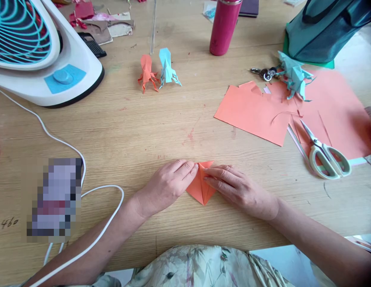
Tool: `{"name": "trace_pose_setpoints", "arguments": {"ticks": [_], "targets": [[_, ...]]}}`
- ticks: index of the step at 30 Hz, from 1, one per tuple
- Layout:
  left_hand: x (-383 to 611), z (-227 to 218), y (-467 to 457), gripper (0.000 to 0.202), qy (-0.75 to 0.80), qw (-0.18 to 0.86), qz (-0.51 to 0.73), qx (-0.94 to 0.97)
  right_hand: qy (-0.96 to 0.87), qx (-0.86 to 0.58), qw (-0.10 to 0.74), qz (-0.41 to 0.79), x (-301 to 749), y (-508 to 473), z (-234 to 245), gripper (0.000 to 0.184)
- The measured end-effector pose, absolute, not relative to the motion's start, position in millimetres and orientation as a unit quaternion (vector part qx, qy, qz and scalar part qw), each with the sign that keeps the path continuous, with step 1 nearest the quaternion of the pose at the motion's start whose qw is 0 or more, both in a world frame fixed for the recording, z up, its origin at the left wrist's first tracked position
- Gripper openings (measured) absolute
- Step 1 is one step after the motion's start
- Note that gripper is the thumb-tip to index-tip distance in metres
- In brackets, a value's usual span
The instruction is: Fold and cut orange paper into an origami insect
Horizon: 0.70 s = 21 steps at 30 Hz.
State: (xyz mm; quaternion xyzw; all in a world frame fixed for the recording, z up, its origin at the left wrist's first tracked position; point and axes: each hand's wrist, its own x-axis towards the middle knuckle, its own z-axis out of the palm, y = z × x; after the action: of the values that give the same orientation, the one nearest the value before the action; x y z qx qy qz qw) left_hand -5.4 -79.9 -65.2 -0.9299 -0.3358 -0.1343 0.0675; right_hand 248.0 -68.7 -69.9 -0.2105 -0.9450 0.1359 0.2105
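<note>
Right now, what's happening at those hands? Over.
Left hand, right hand: both on folded orange paper. Paper creased, point toward wearer. White cable crosses left forearm; scissors clear of right hand.

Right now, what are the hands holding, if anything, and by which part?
A folded orange paper: left hand at its upper left edge, right hand on its right side. Whether it is pinched or only pressed, I can't tell.
</note>
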Motion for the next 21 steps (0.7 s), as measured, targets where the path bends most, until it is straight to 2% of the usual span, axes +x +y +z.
{"name": "trace_pose_setpoints", "arguments": {"ticks": [21], "targets": [[-5.4,-65.7,-80.5,0.031,-0.345,0.037,-0.126,-0.929,-0.941,-0.212,0.216,0.149,249.0,-68.6,-69.7,0.030]]}}
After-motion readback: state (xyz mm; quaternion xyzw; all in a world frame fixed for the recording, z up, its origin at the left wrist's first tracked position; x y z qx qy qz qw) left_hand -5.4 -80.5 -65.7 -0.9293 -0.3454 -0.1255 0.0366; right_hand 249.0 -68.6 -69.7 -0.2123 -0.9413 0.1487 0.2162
